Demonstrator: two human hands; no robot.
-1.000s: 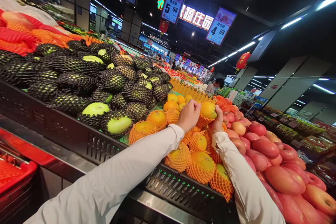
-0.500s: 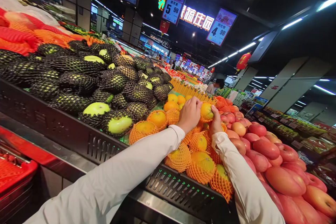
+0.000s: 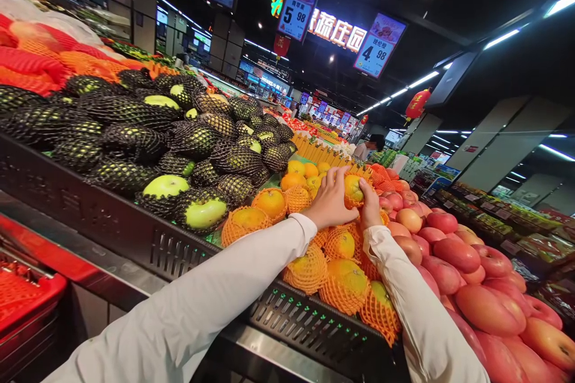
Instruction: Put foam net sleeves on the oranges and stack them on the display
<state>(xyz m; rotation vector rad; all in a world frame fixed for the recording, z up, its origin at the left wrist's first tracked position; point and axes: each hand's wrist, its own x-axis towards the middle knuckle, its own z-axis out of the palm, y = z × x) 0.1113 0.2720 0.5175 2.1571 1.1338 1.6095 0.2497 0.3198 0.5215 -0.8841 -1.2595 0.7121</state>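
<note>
An orange (image 3: 353, 190) in an orange foam net sleeve is held up over the pile of netted oranges (image 3: 345, 281). Around its right side, my right hand (image 3: 371, 206) is closed, the thumb along the near edge. My left hand (image 3: 331, 200) cups the left side, fingers curved beyond it and thumb stretched below. Its fingertips are partly hidden behind the orange. Beneath both hands, more oranges in foam nets fill a black slotted crate (image 3: 296, 323).
Green fruits in black foam nets (image 3: 179, 137) lie heaped to the left. Red apples (image 3: 462, 257) are piled at the right. A red basket (image 3: 27, 293) stands at lower left. Price signs (image 3: 380, 45) hang overhead.
My left hand has loosened from a tight grip near the orange's top; its fingers have spread and the thumb has moved below. My right hand stays on the orange.
</note>
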